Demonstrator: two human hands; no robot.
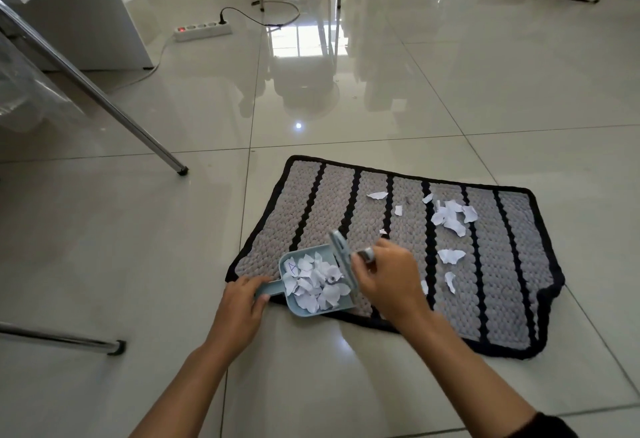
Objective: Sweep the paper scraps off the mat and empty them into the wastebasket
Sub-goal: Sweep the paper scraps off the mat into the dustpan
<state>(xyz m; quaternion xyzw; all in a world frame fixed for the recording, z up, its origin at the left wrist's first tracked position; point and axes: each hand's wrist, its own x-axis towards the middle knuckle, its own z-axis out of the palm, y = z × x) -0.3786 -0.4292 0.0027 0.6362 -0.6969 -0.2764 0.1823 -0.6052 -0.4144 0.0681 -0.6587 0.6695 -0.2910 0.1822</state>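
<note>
A grey mat (502,264) with black stripes and a black border lies on the tiled floor. My left hand (242,302) grips the handle of a small pale blue dustpan (298,309) resting on the mat's near left corner, and the pan holds a heap of white paper scraps (317,285). My right hand (388,278) holds a small pale blue brush (341,257) at the pan's mouth. More loose paper scraps (450,217) lie spread over the middle and right of the mat. No wastebasket is in view.
Metal table legs (104,98) slant down at the left, with another leg (69,339) low at the near left. A white cabinet (86,15) stands at the far left. A power strip (202,30) with cables lies on the floor behind.
</note>
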